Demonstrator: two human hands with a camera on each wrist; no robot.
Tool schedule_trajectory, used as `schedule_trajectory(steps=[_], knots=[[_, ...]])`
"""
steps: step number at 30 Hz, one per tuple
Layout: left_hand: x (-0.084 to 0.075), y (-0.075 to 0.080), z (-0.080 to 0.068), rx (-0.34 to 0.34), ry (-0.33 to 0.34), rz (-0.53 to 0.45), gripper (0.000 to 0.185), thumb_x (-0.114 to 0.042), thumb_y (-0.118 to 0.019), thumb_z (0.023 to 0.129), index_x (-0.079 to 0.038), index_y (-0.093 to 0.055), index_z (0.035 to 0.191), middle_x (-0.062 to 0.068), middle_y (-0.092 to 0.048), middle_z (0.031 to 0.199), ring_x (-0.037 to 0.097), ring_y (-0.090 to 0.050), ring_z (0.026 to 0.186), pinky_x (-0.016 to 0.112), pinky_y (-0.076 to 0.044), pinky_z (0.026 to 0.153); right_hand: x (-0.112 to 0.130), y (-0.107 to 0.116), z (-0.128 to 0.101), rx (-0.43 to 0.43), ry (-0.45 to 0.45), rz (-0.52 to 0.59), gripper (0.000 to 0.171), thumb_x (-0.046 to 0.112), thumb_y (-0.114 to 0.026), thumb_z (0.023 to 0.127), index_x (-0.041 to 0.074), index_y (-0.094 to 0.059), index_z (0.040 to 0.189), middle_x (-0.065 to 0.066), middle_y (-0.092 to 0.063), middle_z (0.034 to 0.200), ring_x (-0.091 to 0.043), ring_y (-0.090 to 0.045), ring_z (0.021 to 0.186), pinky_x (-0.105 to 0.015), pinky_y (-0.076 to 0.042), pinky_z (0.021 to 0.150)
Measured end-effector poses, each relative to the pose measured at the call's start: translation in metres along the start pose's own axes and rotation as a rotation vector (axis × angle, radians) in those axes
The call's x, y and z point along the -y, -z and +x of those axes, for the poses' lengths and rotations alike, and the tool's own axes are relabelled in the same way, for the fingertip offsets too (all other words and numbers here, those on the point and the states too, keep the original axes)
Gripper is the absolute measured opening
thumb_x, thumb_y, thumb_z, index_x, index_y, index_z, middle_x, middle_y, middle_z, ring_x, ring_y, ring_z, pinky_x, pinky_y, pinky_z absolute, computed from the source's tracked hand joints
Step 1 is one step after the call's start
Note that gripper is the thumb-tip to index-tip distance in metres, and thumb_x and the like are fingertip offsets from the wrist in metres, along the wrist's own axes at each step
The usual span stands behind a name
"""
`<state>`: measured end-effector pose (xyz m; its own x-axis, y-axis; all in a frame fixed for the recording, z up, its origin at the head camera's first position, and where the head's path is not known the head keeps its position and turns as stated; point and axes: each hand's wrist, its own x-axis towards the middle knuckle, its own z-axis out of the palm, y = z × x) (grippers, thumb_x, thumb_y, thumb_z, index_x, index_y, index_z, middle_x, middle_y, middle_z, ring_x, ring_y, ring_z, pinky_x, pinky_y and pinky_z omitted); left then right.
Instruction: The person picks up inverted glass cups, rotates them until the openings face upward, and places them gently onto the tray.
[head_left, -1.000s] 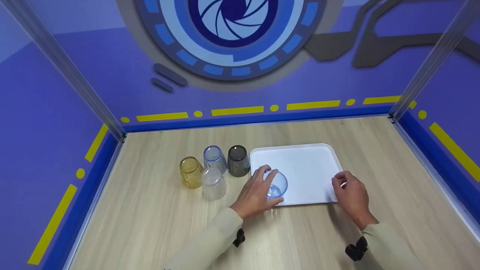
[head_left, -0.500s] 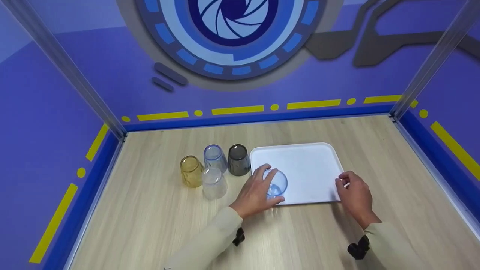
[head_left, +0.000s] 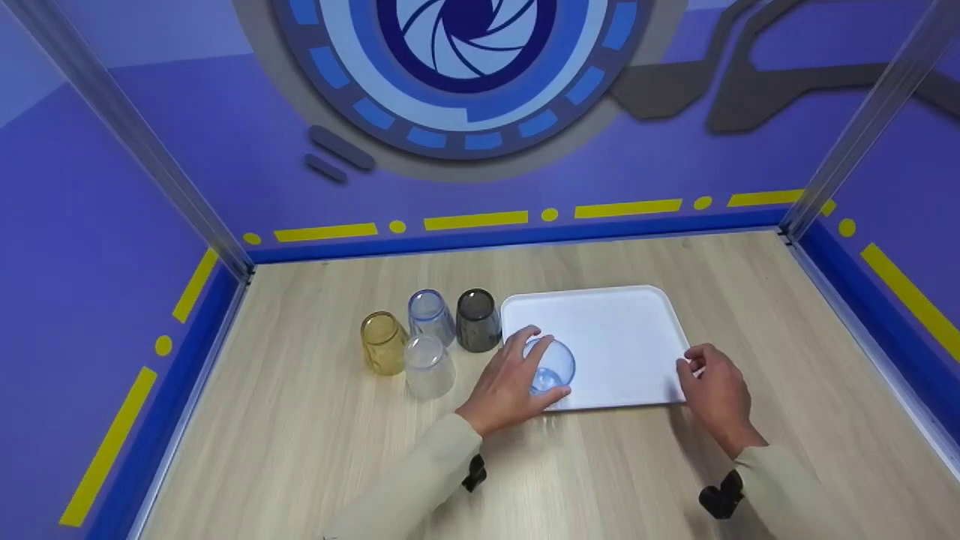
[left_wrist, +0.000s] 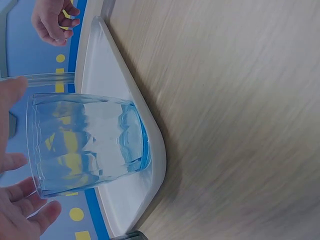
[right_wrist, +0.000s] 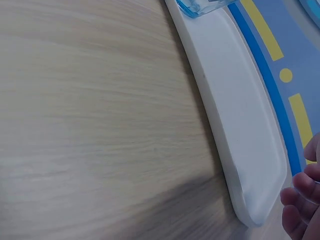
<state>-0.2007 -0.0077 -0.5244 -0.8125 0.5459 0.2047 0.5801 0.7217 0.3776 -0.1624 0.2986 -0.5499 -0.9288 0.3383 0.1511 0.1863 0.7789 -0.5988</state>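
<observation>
A clear blue cup [head_left: 553, 367] stands upright, mouth up, on the near left corner of a white tray [head_left: 622, 337]. My left hand [head_left: 510, 379] holds it from the left, thumb and fingers curled round its upper wall. In the left wrist view the cup [left_wrist: 85, 142] sits just inside the tray's rim [left_wrist: 107, 65]. My right hand [head_left: 712, 386] hovers by the tray's near right corner, fingers loosely curled and holding nothing. In the right wrist view its fingertips [right_wrist: 302, 200] lie a little apart from the tray's corner [right_wrist: 250, 210].
Left of the tray, several upturned cups stand close together on the wooden table: yellow [head_left: 383, 343], pale blue [head_left: 430, 316], dark grey [head_left: 477, 320] and clear [head_left: 428, 366]. Blue walls enclose the table on three sides.
My right hand has slid slightly right, off the tray's edge. My left hand and the blue cup have barely moved.
</observation>
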Motion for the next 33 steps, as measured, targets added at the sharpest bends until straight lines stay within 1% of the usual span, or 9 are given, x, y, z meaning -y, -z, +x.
schedule_trajectory(steps=[4, 7, 11, 15, 22, 28, 33], knots=[[0.0, 0.004, -0.001, 0.03, 0.029, -0.007, 0.071, -0.06, -0.056, 0.089, -0.019, -0.04, 0.145, 0.004, -0.035, 0.149, 0.02, -0.04, 0.136, 0.035, -0.041, 0.11, -0.001, 0.001, 0.0, 0.014, -0.013, -0.007, 0.021, 0.018, -0.055, 0.094, 0.001, -0.06, 0.106, -0.013, -0.06, 0.09, -0.024, -0.054, 0.076, -0.029, -0.036, 0.059], [0.001, 0.006, -0.002, 0.038, 0.047, -0.006, 0.065, -0.059, -0.051, 0.092, -0.02, -0.041, 0.145, 0.002, -0.034, 0.15, 0.017, -0.039, 0.137, 0.035, -0.04, 0.111, -0.003, 0.002, 0.001, 0.019, -0.017, -0.016, 0.022, 0.018, -0.056, 0.094, 0.0, -0.06, 0.106, -0.013, -0.06, 0.09, -0.024, -0.054, 0.077, -0.029, -0.036, 0.059], [0.004, 0.008, -0.004, 0.035, 0.052, -0.008, 0.059, -0.056, -0.044, 0.097, -0.021, -0.042, 0.144, 0.002, -0.034, 0.15, 0.016, -0.038, 0.137, 0.037, -0.041, 0.11, -0.005, 0.003, 0.001, 0.039, -0.028, -0.024, 0.024, 0.018, -0.056, 0.095, 0.0, -0.059, 0.109, -0.014, -0.059, 0.093, -0.024, -0.054, 0.077, -0.028, -0.036, 0.058], [0.007, 0.011, -0.008, 0.019, 0.044, -0.015, 0.056, -0.053, -0.039, 0.1, -0.019, -0.043, 0.144, 0.003, -0.033, 0.151, 0.018, -0.038, 0.137, 0.039, -0.041, 0.11, -0.008, 0.003, 0.001, 0.05, -0.04, -0.027, 0.025, 0.019, -0.055, 0.095, 0.0, -0.058, 0.11, -0.014, -0.058, 0.095, -0.025, -0.054, 0.079, -0.028, -0.036, 0.059], [0.012, 0.014, -0.012, 0.004, 0.052, -0.014, 0.054, -0.052, -0.039, 0.1, -0.018, -0.044, 0.143, 0.003, -0.035, 0.15, 0.019, -0.038, 0.138, 0.04, -0.04, 0.111, -0.011, 0.003, 0.002, 0.042, -0.047, -0.03, 0.024, 0.019, -0.055, 0.094, 0.0, -0.059, 0.108, -0.014, -0.058, 0.095, -0.025, -0.055, 0.079, -0.029, -0.036, 0.058], [0.016, 0.016, -0.015, -0.041, 0.04, -0.008, 0.05, -0.046, -0.041, 0.101, -0.016, -0.047, 0.14, 0.005, -0.038, 0.147, 0.02, -0.041, 0.135, 0.04, -0.041, 0.109, -0.014, 0.004, 0.002, 0.03, -0.043, -0.02, 0.023, 0.018, -0.056, 0.093, 0.0, -0.06, 0.105, -0.012, -0.058, 0.093, -0.025, -0.055, 0.078, -0.029, -0.035, 0.058], [0.019, 0.018, -0.017, -0.053, 0.037, 0.022, 0.051, -0.046, -0.043, 0.1, -0.015, -0.047, 0.14, 0.006, -0.04, 0.146, 0.02, -0.042, 0.134, 0.039, -0.041, 0.109, -0.016, 0.003, 0.002, 0.046, -0.035, -0.003, 0.024, 0.016, -0.055, 0.093, -0.004, -0.059, 0.106, -0.015, -0.057, 0.094, -0.027, -0.055, 0.081, -0.031, -0.038, 0.061]])
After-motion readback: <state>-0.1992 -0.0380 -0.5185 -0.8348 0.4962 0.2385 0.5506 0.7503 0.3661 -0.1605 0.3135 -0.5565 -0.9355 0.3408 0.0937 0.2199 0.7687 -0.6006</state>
